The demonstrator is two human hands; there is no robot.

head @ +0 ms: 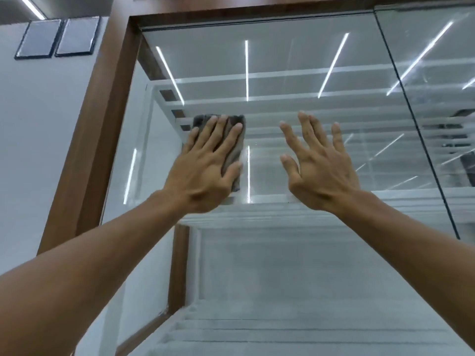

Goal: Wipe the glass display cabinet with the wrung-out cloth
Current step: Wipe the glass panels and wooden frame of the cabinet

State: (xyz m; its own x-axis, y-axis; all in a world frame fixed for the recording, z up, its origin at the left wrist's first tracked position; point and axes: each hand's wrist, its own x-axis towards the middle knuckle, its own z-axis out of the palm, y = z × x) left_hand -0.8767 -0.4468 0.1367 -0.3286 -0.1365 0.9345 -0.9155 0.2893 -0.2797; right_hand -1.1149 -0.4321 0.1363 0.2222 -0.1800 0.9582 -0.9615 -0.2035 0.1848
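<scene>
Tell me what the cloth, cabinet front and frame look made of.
The cloth looks like soft grey fabric, maybe microfibre: it creases under the left hand. The cabinet front is clear glossy glass: it mirrors light strips and shows shelves behind. The frame is brown, wood-grained, satin; solid wood or laminate, cannot tell.

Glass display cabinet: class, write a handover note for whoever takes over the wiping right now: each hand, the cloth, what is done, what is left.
Left hand: flat, fingers straight, pressing the grey cloth on the glass pane, high up near the wooden frame.
Right hand: open, fingers spread, holds nothing; contact with the glass unclear.
Done: wiping under way; how much is cleaned cannot be told.
Left: probably the rest of the pane; the lower part looks hazy.
</scene>
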